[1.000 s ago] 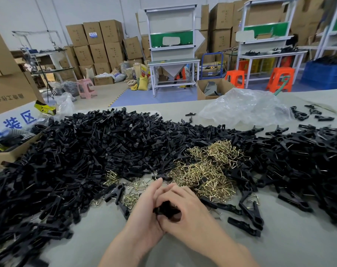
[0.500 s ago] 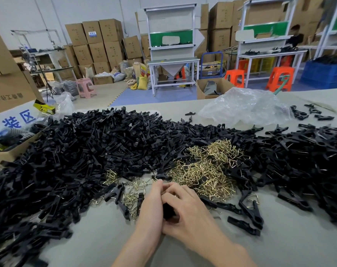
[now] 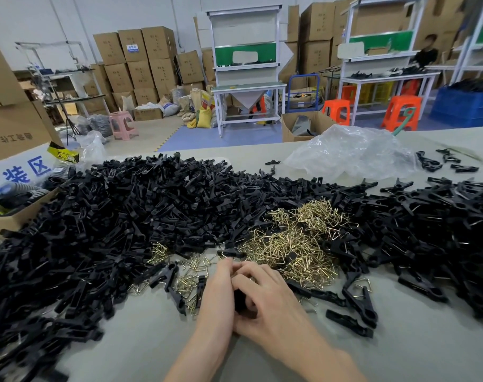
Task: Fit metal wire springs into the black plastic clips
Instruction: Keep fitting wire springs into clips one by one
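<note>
Near the tabletop's (image 3: 400, 354) front edge, my left hand (image 3: 216, 296) and right hand (image 3: 267, 301) press together, fingers clamped on one black clip (image 3: 240, 300). I'd squeeze steadily until the spring seats. Brassy angular wire springs (image 3: 292, 249) lie heaped just beyond; matte plastic clips (image 3: 124, 216) mound towards the left edge.

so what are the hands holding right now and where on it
A small black plastic clip piece, pinched between the left hand and right hand; fingers cover most of it, so the exact grip spot cannot be told.
</note>
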Action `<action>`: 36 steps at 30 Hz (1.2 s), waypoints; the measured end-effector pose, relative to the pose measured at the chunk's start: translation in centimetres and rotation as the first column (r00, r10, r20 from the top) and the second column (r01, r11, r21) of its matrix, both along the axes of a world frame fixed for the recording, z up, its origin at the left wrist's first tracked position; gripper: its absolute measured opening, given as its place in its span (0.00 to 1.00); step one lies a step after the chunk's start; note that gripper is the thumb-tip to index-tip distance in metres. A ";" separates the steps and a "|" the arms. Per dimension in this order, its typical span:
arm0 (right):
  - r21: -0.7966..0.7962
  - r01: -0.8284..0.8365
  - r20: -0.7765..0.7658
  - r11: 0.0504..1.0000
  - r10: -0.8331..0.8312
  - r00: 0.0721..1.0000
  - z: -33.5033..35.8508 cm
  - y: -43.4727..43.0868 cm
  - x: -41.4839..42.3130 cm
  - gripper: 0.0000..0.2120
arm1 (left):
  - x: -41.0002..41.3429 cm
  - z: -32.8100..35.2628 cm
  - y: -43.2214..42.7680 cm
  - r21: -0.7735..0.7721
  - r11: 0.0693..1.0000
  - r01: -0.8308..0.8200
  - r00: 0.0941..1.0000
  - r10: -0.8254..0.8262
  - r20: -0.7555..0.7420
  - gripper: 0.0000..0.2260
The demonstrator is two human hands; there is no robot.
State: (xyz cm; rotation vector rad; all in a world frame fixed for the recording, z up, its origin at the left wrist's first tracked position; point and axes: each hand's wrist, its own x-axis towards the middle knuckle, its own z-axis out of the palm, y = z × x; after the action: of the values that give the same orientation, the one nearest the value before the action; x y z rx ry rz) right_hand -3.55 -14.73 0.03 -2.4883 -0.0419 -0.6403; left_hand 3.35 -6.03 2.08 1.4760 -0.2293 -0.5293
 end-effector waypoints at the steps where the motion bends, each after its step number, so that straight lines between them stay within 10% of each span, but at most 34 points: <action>1: -0.005 -0.005 -0.007 1.000 0.005 1.000 0.0 0.0 0.0 0.17 | 0.1 -0.1 0.1 -0.007 1.000 0.006 1.000 -0.006 0.008 0.20; 10: -0.017 0.061 0.064 0.998 -0.060 0.996 0.0 -0.3 -0.1 0.13 | 0.7 0.2 0.4 -0.187 0.981 0.056 0.986 -0.083 -0.144 0.24; 22: 0.262 0.214 0.094 0.941 -0.246 0.965 1.0 -2.1 -1.7 0.12 | -0.6 -0.2 1.0 -0.227 0.964 0.137 0.989 -0.119 0.091 0.27; 26: 0.692 0.181 0.203 0.699 -0.429 0.880 4.9 -5.5 -2.8 0.09 | -0.8 -0.6 1.2 -0.206 0.968 0.144 0.976 -0.104 0.192 0.26; 31: 0.967 -0.253 0.171 -0.032 -0.653 0.738 11.0 -13.4 -5.0 0.16 | -1.5 -0.3 1.4 -0.148 0.979 0.142 0.964 -0.103 0.244 0.22; 33: 0.974 -0.210 0.122 -0.090 -0.574 0.810 10.8 -13.9 -5.0 0.16 | -1.5 -0.2 1.3 -0.090 0.991 0.096 0.952 -0.065 0.299 0.20; 36: 0.997 -0.032 0.058 0.070 -0.422 0.905 8.8 -11.3 -3.5 0.18 | -0.9 -0.8 1.4 0.072 0.995 -0.066 0.847 0.018 0.531 0.13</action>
State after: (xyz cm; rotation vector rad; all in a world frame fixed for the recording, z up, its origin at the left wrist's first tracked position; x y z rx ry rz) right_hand -7.03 -26.08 8.81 -0.9359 0.4917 -0.8126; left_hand 2.43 -4.68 1.27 1.6894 -0.6140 -0.0801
